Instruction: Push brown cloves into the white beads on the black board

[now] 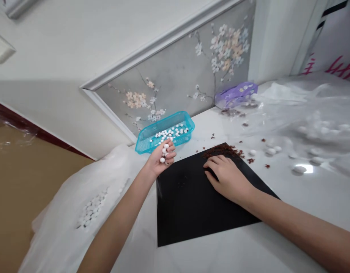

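Note:
My left hand (155, 161) is turned palm up beside the blue basket, its fingers curled around several small white balls (166, 146). Behind it, the blue plastic basket (141, 146) holds many more white balls. On the black board (189, 212) rests my right hand (229, 177), palm down, with the thumb apart from the bent fingers. Its fingertips are near a heap of reddish-brown star-shaped pieces (230, 150) along the board's far edge. I see nothing held in the right hand, though its underside is hidden.
A white plastic bag (63, 201) with white balls inside hangs over the table's left edge. At the right, clear plastic (311, 102) covers part of the white table (300, 204), with larger white balls (271, 151) nearby. A purple packet (236, 94) lies against the flower-patterned wall panel (175, 72).

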### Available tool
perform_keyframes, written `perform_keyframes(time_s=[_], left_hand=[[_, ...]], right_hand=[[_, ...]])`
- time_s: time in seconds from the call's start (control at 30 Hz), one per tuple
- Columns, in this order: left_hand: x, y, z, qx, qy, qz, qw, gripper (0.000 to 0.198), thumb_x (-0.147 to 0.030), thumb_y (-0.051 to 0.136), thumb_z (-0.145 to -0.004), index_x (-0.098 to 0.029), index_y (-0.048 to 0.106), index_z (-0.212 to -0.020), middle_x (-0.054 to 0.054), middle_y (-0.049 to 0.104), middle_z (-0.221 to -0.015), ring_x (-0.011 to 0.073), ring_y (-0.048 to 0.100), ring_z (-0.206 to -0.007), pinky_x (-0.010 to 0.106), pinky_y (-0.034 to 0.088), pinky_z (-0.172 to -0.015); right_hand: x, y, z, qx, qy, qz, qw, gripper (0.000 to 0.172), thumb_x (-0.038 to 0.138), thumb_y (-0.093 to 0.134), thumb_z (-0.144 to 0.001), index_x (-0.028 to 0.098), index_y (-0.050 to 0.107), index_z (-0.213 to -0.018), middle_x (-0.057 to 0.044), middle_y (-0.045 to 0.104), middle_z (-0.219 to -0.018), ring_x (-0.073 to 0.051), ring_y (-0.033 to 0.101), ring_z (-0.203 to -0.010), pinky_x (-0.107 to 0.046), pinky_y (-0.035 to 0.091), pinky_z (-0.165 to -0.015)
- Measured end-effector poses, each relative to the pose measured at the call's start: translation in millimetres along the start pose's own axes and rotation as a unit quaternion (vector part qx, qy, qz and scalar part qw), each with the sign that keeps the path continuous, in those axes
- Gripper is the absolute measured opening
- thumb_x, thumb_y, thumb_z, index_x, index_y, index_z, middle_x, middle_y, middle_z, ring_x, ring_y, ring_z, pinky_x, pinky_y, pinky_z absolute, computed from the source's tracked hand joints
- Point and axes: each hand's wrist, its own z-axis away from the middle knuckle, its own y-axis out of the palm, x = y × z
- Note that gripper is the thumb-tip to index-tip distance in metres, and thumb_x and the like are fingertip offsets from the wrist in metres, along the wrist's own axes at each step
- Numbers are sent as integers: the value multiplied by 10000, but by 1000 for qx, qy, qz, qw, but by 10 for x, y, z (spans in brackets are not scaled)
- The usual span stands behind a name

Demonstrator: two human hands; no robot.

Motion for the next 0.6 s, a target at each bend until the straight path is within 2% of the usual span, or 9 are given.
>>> perform_keyframes(time_s=[0.1, 0.3, 0.4, 0.47, 0.5, 0.57, 0.6], left_hand=[[24, 24, 9, 8, -39, 72, 997, 303, -233, 354, -927, -171, 334, -631, -73, 296, -504, 35, 309, -343, 112, 213, -302], [240, 50, -25, 12, -121, 138, 983, 290, -220, 347, -929, -155, 391, -651, -61, 330, -523, 36, 342, -350, 114, 210, -295], [322, 19, -52, 6, -131, 157, 979, 306, -220, 333, -932, -153, 384, -638, -58, 332, -523, 38, 350, -353, 111, 212, -295], [352, -4, -60, 4, -133, 165, 977, 310, -216, 312, -938, -151, 394, -646, -55, 342, -528, 39, 353, -353, 110, 211, -291], [363, -15, -60, 3, -133, 169, 977, 311, -214, 304, -940, -150, 398, -650, -53, 349, -531, 39, 356, -354, 109, 214, -290], [379, -35, -57, 1, -134, 175, 975, 310, -210, 299, -941, -150, 400, -654, -49, 367, -540, 40, 367, -361, 110, 227, -294], [385, -44, -54, 1, -135, 178, 975, 308, -210, 302, -940, -150, 400, -655, -47, 377, -546, 40, 373, -366, 111, 235, -297]], right_hand=[[3, 6, -4, -8, -3, 0, 1000, 167, 153, 451, -849, 150, 615, -881, -96, 603, -917, -252, 499, -918, -384, 395, -790], [-18, 8, -35, -7, 4, 3, 1000, 169, 153, 454, -845, 147, 621, -873, -97, 609, -917, -252, 510, -915, -392, 397, -801], [49, -53, -6, -54, -14, 13, 998, 198, 169, 444, -859, 123, 613, -950, -129, 598, -1009, -270, 499, -980, -405, 387, -831], [172, -106, 70, -89, -75, 3, 993, 230, 218, 426, -882, 127, 593, -1012, -138, 590, -1042, -263, 508, -978, -392, 390, -818], [252, -126, 123, -80, -123, -9, 989, 239, 259, 421, -891, 141, 589, -1014, -127, 598, -1009, -246, 529, -928, -371, 401, -775], [421, -134, 240, 20, -238, -28, 971, 261, 363, 436, -883, 165, 593, -945, -84, 607, -869, -202, 553, -745, -315, 400, -610], [495, -122, 292, 68, -264, -28, 962, 279, 407, 454, -870, 173, 584, -950, -68, 603, -861, -183, 550, -679, -295, 378, -545]])
